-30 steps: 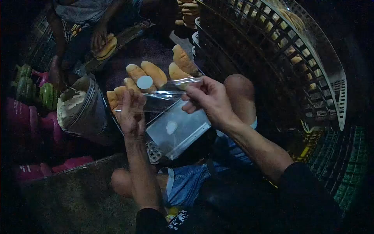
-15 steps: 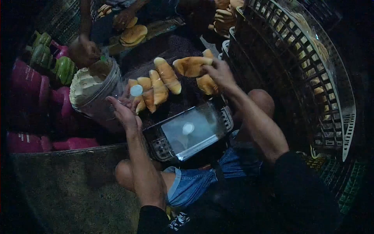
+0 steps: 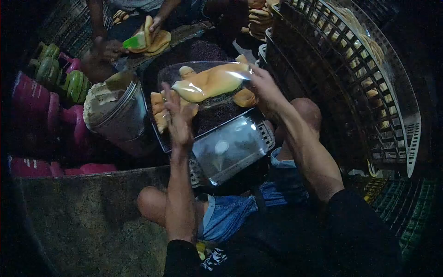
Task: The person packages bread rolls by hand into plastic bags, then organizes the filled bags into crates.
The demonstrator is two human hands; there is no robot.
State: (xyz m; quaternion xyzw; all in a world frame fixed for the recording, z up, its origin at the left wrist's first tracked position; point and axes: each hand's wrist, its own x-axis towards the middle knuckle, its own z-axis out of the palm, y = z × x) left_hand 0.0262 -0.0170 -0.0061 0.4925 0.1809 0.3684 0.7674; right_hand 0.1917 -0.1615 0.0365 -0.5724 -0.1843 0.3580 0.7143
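Note:
A long bread roll (image 3: 214,82) lies inside a clear plastic bag that shines over the dark tray (image 3: 203,124). My right hand (image 3: 263,85) is closed at the right end of the bagged roll, fingers partly hidden by glare. At the bag's left end my left hand (image 3: 177,117) is raised with its fingers spread. Beside and behind it are more rolls (image 3: 159,111), and another piece of bread (image 3: 245,98) sits under my right hand. A stack of clear plastic bags (image 3: 228,150) with a pale round mark lies in a basket near my lap.
A tub of pale cream (image 3: 108,104) stands at the left. Across from me, a person's hands hold an opened roll (image 3: 148,39) and a green spreader (image 3: 134,41). Tall plastic crates (image 3: 369,101) with bread rise at the right. Pink and green objects (image 3: 76,85) line the far left.
The long roll is now inside a clear bag. My left hand has moved right and up, with fingers spread. The other person's hands have brought the green spreader to a roll.

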